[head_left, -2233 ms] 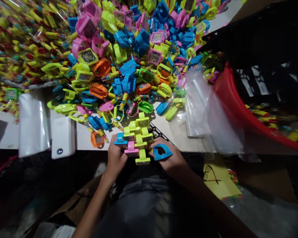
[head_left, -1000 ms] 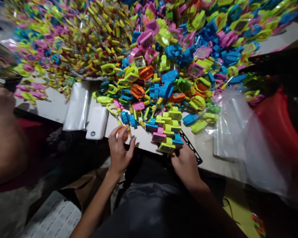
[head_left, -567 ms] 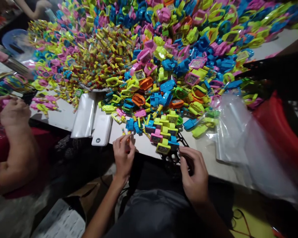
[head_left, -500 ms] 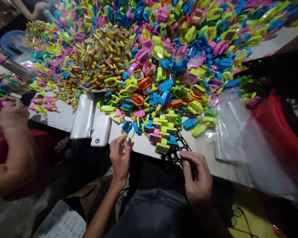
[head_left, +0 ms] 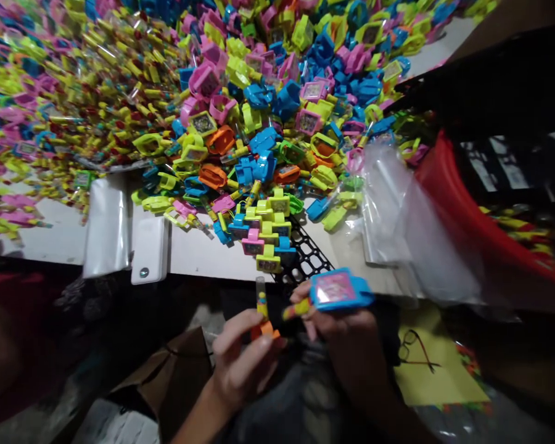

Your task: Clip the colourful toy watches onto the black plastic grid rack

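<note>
Left hand (head_left: pixel 245 364): closed on the orange end of a clear tube (head_left: pixel 261 302), which stands upright from the fingers, toward the person from the black plastic lattice (head_left: pixel 305 262) and to its left.

Right hand (head_left: pixel 340 336): clamped on a blue toy watch (head_left: pixel 337 290) with a pink face, a yellow stick (head_left: pixel 296 309) pinched beside it. It is just apart from the left hand, toward the person from the lattice.

Slip risk: I'd worry about that stick, held only at the fingertips. A shifted grip could drop it into the dark below the table edge, where it would be hard to spot.

Stack: lime, pink and blue watches (head_left: pixel 266 234), loosely piled just left of the lattice. A stray knuckle could topple them.

Bags: clear plastic bags (head_left: pixel 388 209), right of the lattice. Their slick film could slide if brushed.

Red tub: its rim (head_left: pixel 453 185) curves farther right of the lattice.

Heap: a great mass of watches (head_left: pixel 277 105) lies well beyond the lattice, and candy tubes (head_left: pixel 87 92) spread beyond it to the left.
</note>
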A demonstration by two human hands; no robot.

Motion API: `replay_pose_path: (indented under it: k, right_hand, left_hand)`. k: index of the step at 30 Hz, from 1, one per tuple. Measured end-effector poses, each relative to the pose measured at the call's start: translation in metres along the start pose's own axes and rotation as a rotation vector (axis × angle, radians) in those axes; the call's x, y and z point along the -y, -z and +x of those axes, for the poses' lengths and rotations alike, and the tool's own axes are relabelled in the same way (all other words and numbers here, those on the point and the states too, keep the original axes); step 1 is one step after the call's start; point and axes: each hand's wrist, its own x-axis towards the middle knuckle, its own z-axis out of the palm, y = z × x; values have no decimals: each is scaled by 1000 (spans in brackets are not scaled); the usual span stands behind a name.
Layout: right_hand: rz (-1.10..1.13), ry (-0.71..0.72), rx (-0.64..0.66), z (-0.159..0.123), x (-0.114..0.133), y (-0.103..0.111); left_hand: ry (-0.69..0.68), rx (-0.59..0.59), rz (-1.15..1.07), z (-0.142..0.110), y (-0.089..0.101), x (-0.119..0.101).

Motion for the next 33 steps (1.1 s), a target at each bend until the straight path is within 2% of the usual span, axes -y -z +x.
replay_pose_path:
  k: [2, 5, 8, 11, 14, 17, 22, 27, 29, 31, 33]
  right_hand:
    - [-25, 64, -156, 9, 0, 7]
    - [-131, 114, -233, 21, -2, 13]
    - [-95, 75, -179, 27, -17, 11]
    - [-42, 23, -79, 30, -42, 8]
    - [-147, 96, -4, 36, -62, 7]
    - [-209, 183, 32, 42, -71, 5]
    - [-234, 201, 27, 42, -68, 2]
    - [-190, 41, -10, 35, -53, 0]
    - [-170, -5, -57, 33, -51, -3]
    - [-254, 11, -91, 33, -51, -6]
    - [-407, 111, -98, 34, -53, -6]
  left_hand:
    - [0, -15, -71, 10, -3, 7]
    - [230, -55, -254, 19, -2, 12]
    - [442, -44, -385, 21, 2, 13]
    - [563, 18, -442, 19, 8, 18]
    - [677, 0, -460, 14, 13, 27]
    - [771, -31, -422, 11, 10, 33]
    - [881, -1, -449, 17, -7, 29]
    - [898, -35, -486, 23, -16, 29]
    - [942, -12, -473, 27, -16, 29]
    - [998, 44, -519, 31, -18, 28]
    - [1041, 59, -578, 34, -22, 25]
